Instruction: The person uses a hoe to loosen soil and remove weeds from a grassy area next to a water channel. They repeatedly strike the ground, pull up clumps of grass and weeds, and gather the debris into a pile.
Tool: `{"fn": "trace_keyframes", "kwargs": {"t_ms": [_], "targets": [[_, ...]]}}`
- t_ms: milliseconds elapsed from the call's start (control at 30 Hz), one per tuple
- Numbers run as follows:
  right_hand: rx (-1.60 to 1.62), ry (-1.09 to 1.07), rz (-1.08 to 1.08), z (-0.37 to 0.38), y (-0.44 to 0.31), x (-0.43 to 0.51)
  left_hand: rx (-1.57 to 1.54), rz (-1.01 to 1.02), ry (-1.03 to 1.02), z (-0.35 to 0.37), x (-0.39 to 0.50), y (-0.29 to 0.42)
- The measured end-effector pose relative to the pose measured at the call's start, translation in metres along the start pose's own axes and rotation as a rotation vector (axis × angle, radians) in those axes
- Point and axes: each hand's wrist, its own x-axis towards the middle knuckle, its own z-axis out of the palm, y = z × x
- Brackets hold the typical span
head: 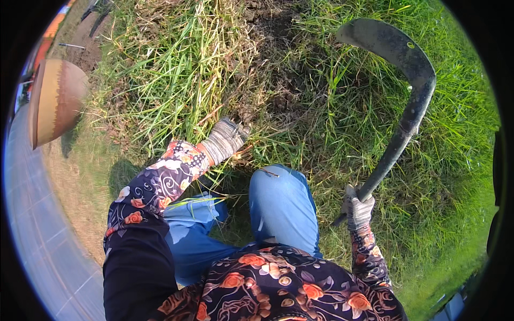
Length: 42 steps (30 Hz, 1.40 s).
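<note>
My right hand, in a grey knitted glove, grips the lower handle of a long sickle. Its dark, broad blade hooks to the left above the grass, with a small hole through it. My left hand, gloved the same way, is down in the grass in front of my knees. Long loose grass stems lie just beyond it, and some stalks show by its fingers. Whether those fingers are closed on any stems is hidden.
Dark bare soil with dry clippings lies ahead. Green grass stands on the right. At the left are a rounded tan and brown vessel and a tiled pavement. My jeans-clad knee is close to the left hand.
</note>
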Motion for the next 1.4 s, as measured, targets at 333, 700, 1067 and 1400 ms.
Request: {"fn": "trace_keyframes", "kwargs": {"t_ms": [333,700,1067,1400], "targets": [[-0.173,-0.225,0.051,0.080,0.039,0.039,0.210,0.203,-0.152,-0.073,-0.031,0.008],[0.583,-0.355,-0.172,0.111,-0.112,0.071,0.188,-0.395,0.120,-0.128,0.113,-0.006],[0.211,-0.409,0.321,0.110,-0.039,0.057,0.241,-0.472,0.111,-0.094,0.105,-0.024],[0.133,-0.278,0.385,0.113,-0.048,0.047,0.280,-0.392,0.061,-0.097,0.092,-0.021]]}}
